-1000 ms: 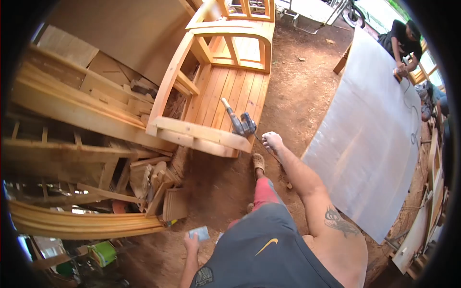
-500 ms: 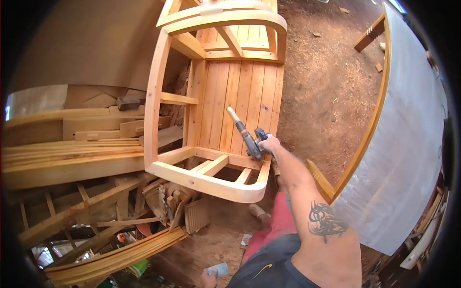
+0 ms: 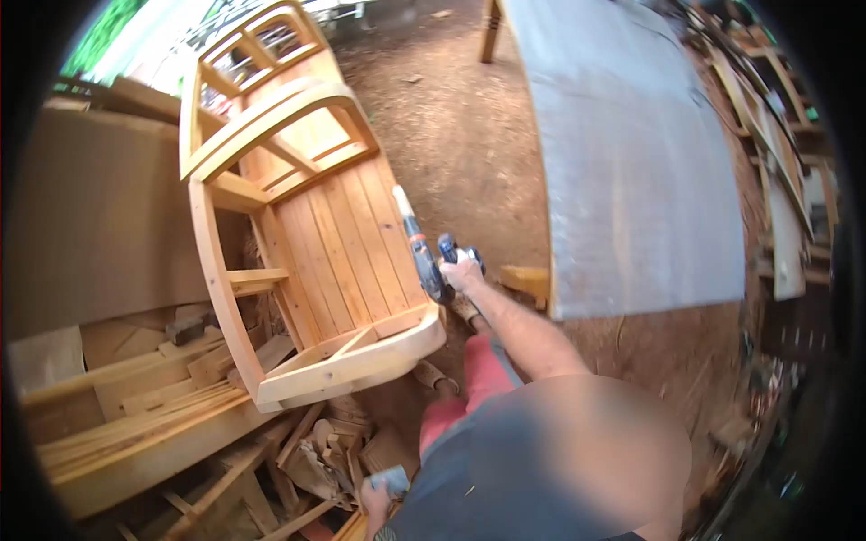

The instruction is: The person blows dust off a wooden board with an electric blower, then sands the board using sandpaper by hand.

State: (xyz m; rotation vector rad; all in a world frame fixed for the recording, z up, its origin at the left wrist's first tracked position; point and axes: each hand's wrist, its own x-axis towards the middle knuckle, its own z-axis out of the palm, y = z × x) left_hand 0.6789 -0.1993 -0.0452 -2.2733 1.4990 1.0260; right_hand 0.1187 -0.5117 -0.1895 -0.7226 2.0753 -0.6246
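Head view: the right hand grips a handheld blower, its pale-tipped tube at the planked edge of a round-cornered wooden bench frame; the left hand holds a flat, pale-blue pad; outward lie stacked boards, gritty brown earth and a wooden-legged table under smooth, greyish sheeting

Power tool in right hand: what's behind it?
Behind the power tool, the slatted bench and dirt ground show. The stretch of bench edge directly behind its body is covered.
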